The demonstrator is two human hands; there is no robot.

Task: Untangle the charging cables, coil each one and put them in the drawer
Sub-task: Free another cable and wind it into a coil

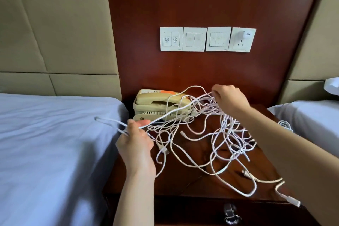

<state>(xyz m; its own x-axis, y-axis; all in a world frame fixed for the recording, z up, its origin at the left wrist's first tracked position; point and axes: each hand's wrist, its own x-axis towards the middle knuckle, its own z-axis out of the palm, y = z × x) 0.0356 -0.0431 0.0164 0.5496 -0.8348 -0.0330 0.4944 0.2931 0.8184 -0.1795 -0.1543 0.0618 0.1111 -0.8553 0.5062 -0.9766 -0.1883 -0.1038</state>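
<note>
Drawer [192,213] closed, bottom centre. Left hand [135,143] pinches a doubled strand [110,121]; right hand [227,99] has its fingers curled round the lifted cables [224,124]. Light, limp, snag-prone; probably best held near the plugs.

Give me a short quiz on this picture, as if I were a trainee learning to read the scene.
1. True or false: the white cables already lie coiled in the drawer.
2. What stands on the nightstand behind the tangle? A: a lamp. B: a beige telephone. C: a kettle.
3. How many hands grip cable strands?
Key: 1 false, they lie tangled on the nightstand top. 2 B. 3 two, the left hand and the right hand.
</note>
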